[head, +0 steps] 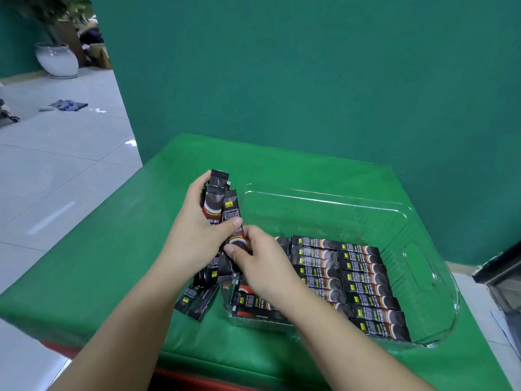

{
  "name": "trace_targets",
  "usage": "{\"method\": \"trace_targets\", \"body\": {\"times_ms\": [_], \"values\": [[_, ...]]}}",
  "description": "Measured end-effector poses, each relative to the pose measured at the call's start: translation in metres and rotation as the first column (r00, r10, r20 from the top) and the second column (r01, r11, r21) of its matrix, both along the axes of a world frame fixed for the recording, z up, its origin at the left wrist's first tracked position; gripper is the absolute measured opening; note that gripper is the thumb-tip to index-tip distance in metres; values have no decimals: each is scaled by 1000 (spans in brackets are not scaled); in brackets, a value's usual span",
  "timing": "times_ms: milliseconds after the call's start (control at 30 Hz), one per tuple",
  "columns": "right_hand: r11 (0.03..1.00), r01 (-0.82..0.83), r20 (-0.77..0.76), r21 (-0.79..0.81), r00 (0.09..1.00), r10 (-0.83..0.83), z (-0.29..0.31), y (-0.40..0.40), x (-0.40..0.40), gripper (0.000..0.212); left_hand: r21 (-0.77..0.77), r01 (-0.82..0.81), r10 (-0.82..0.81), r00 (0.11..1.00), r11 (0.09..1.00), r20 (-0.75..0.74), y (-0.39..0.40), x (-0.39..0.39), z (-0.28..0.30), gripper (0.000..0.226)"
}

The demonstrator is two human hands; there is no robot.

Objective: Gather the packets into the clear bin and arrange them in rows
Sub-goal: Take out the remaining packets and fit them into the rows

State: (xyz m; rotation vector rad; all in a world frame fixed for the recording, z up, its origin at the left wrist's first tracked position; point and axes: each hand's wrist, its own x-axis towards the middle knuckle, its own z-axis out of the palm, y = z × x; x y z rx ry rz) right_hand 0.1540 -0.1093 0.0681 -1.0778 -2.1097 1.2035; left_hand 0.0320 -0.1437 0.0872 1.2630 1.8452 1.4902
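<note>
Gripping a fanned bundle of black packets (pixel 218 206) upright, the left hand (pixel 197 235) hovers over the green surface (pixel 112 249) just beside the clear bin's (pixel 428 280) left wall. The right hand (pixel 260 263) pinches the lower end of one packet in that bundle between thumb and fingers. More loose packets (pixel 197 301) lie on the surface under the hands, near its front edge. Inside the bin, toward its front wall, packets in rows (pixel 363 286) lie flat side by side.
</note>
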Motion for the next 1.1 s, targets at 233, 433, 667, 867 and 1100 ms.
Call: {"method": "trace_targets", "body": {"times_ms": [233,433,667,867,1100], "values": [[996,58,-118,-68,991,-66,-10,7,4,7,-17,-10,10,999,1000,-38,-1,-7,-10,78],[966,81,-267,-244,952,-148,-12,24,15,9,-69,-27,23,998,997,-60,1,-14,-16,72],[923,336,-65,-188,933,-354,-32,57,45,7,-95,-98,105,992,991,67,2,-38,-19,60],[914,402,176,-51,905,-388,-54,83,60,12,-231,-138,116,987,963,-110,7,-67,-53,74],[917,398,183,10,901,-393,-72,98,34,9,-584,-28,-109,974,811,-198,10,-73,-117,92]]}}
